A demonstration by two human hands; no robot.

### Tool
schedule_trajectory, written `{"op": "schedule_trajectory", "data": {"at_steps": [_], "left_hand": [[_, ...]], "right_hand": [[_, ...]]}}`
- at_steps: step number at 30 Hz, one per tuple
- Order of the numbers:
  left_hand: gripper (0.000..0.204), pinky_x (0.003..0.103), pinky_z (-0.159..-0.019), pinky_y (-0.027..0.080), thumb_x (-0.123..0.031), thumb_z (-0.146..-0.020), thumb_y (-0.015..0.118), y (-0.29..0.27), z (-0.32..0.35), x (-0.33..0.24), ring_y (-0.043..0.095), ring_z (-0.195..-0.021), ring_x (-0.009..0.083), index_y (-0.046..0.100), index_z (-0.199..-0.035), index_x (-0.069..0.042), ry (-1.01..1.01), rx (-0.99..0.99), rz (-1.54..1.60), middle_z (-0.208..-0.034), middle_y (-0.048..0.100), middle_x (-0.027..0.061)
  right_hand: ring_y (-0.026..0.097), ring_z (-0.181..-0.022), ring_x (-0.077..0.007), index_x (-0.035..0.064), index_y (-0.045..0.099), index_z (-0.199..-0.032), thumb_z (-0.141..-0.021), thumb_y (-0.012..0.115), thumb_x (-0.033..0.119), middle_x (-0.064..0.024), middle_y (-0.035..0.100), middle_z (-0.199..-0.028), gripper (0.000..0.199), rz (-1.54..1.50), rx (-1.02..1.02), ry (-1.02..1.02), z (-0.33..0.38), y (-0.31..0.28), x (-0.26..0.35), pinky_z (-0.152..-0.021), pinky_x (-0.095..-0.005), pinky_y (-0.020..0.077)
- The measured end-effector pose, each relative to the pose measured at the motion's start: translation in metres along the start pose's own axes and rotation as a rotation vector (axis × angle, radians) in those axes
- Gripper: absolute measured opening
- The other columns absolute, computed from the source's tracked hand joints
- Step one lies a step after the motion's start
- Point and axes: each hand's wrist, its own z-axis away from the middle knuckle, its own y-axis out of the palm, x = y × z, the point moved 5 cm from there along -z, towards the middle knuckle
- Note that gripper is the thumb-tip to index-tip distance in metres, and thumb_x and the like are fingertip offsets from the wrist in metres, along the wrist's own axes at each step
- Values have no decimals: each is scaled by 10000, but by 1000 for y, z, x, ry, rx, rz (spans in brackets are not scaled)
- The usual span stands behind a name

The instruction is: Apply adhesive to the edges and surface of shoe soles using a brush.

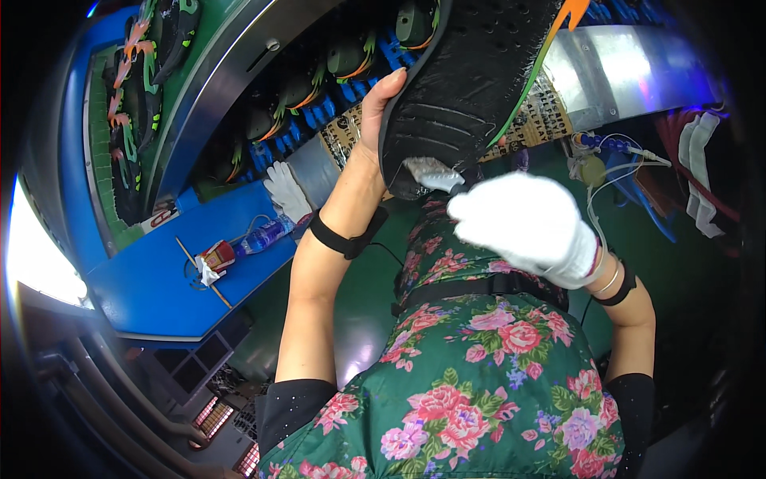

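My bare left hand [378, 112] grips a black shoe sole [455, 96] by its left edge, thumb along the rim and most fingers hidden behind it. The sole is held up with its ridged face towards me, and an orange and green trim runs down its right side. In a white glove, my right hand [523, 223] is closed around a small brush [431, 172] with pale bristles and a metal band. Its bristles lie at the lower end of the sole, seemingly touching it. The handle is mostly hidden by the glove.
Black shoes [351, 60] with orange and green trim stand in a row behind a metal rail [630, 68]. On the blue side table [152, 287] are a white glove [287, 191], a plastic bottle [267, 234], a red can [217, 255] and a thin stick. Hoses [622, 152] hang at the right.
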Motion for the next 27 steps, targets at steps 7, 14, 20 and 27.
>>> {"op": "schedule_trajectory", "data": {"at_steps": [7,14,20,27], "left_hand": [[1064,599,-1019,565,-732,-889,594,-8,-8,-3,593,-1255,568,310,-1634,-28,-4,-15,-17,-1529,375,451],[767,638,-1166,428,-581,-1071,357,26,-2,23,530,-1393,464,343,-1630,-57,-3,27,278,-1601,448,246],[909,699,-1017,517,-717,-997,386,28,20,73,573,-1238,618,326,-1636,-74,-155,81,560,-1525,467,354],[882,717,-1043,488,-687,-995,423,17,15,56,546,-1277,614,338,-1629,-80,-2,-83,704,-1527,438,388]], "right_hand": [[762,-954,-251,94,823,-1007,-811,812,45,-86,804,-1056,202,-259,-181,200,-1,-15,-18,-816,-355,598],[765,-928,-215,58,819,-936,-826,824,15,-103,807,-1000,118,-540,-404,512,17,-20,-44,-836,-346,595],[758,-978,-277,77,800,-1105,-871,762,7,-128,788,-1113,248,295,-354,237,-8,-86,-68,-872,-394,594],[762,-948,-279,92,783,-1108,-831,783,23,-103,790,-1057,285,334,-123,95,-10,-31,-19,-834,-371,593]]}}
